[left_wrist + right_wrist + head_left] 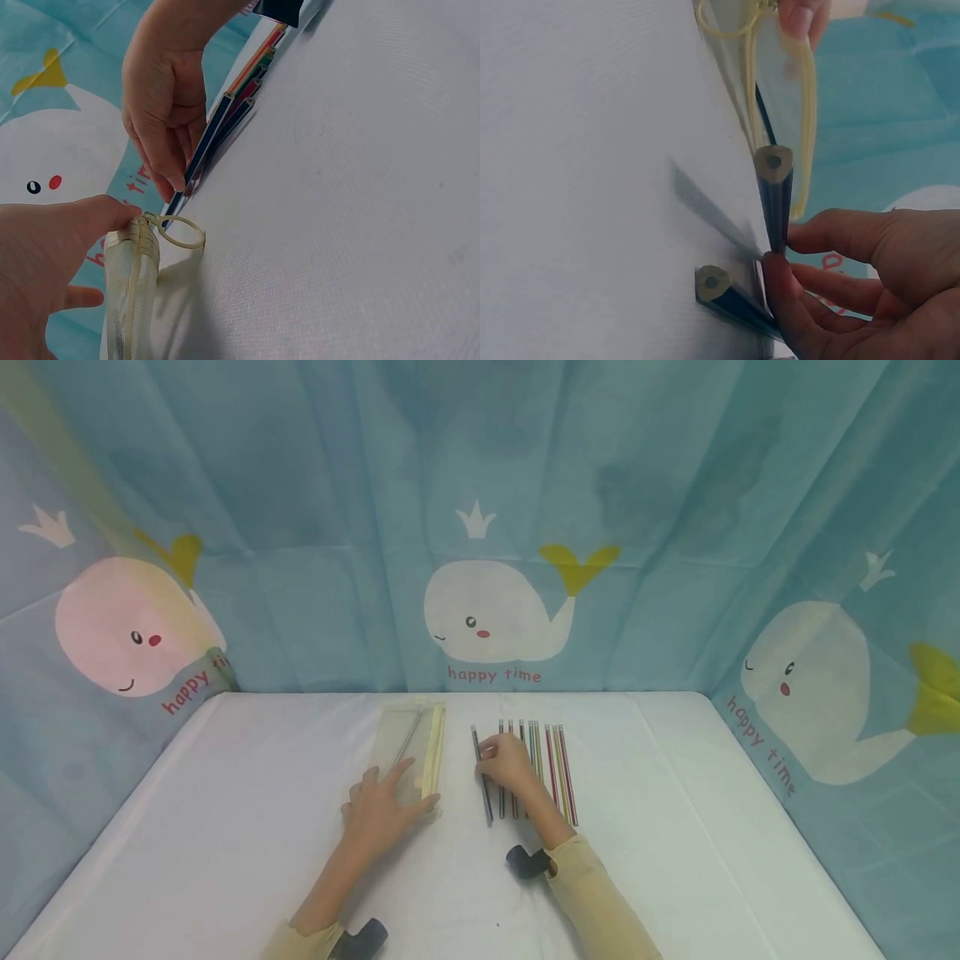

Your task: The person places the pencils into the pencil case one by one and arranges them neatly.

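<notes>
A pale yellow zippered mesh pencil case (431, 752) lies left of centre, with one dark pencil (407, 739) inside it. My left hand (381, 814) spans its near end and holds it, the thumb by the zipper's ring pull (184, 232). To the right, my right hand (510, 762) pinches a dark blue pencil (486, 802) between thumb and fingers. In the right wrist view, the flat end of this blue pencil (775, 180) is raised off the cloth. Another dark pencil (731, 296) lies beneath it.
A row of several coloured pencils (566, 777) lies side by side under and right of my right forearm. White cloth covers the table (675, 827). A blue whale-print curtain (337, 627) hangs behind and at both sides.
</notes>
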`<act>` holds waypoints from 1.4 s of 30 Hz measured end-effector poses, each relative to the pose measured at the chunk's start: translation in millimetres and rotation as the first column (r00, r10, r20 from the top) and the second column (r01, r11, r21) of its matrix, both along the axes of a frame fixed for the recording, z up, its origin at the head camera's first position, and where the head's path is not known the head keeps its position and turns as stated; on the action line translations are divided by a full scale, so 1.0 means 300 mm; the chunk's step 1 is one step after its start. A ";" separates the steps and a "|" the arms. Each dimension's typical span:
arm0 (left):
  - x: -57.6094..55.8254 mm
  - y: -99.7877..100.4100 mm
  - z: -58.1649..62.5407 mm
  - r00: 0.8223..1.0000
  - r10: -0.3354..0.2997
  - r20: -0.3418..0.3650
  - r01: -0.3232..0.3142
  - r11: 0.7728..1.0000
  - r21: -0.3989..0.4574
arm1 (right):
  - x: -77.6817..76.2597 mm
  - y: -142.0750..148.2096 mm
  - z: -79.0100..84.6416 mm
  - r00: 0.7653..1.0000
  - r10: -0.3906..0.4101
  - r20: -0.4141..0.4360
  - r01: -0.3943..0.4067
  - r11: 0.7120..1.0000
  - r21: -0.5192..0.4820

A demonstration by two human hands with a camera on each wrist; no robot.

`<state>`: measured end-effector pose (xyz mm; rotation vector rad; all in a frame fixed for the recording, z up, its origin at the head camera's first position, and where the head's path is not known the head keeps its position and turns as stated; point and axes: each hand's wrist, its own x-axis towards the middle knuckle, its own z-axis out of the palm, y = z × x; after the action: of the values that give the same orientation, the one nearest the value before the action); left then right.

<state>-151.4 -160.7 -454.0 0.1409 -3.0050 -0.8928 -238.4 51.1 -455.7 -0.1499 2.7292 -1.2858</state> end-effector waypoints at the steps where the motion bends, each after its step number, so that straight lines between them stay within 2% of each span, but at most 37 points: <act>1: 0.000 0.000 0.000 1.000 0.001 0.000 -0.001 1.000 0.001 | -0.002 0.001 -0.001 1.000 -0.001 0.000 0.001 1.000 0.001; 11: -0.001 -0.002 -0.005 1.000 -0.006 -0.002 0.006 1.000 -0.001 | -0.002 0.001 0.003 1.000 0.003 0.008 -0.002 0.999 -0.033; 26: -0.001 -0.001 -0.002 1.000 -0.008 0.004 0.007 1.000 0.004 | -0.004 0.000 0.004 0.998 -0.009 0.065 0.017 0.992 -0.129; 42: -0.002 -0.009 -0.005 1.000 -0.006 0.006 0.006 1.000 0.028 | 0.005 -0.006 0.014 0.988 -0.007 0.157 0.040 0.978 -0.204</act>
<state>-151.9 -163.5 -455.6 0.1353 -3.0013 -0.9371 -237.1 49.2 -451.5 -0.0340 2.4720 -1.5186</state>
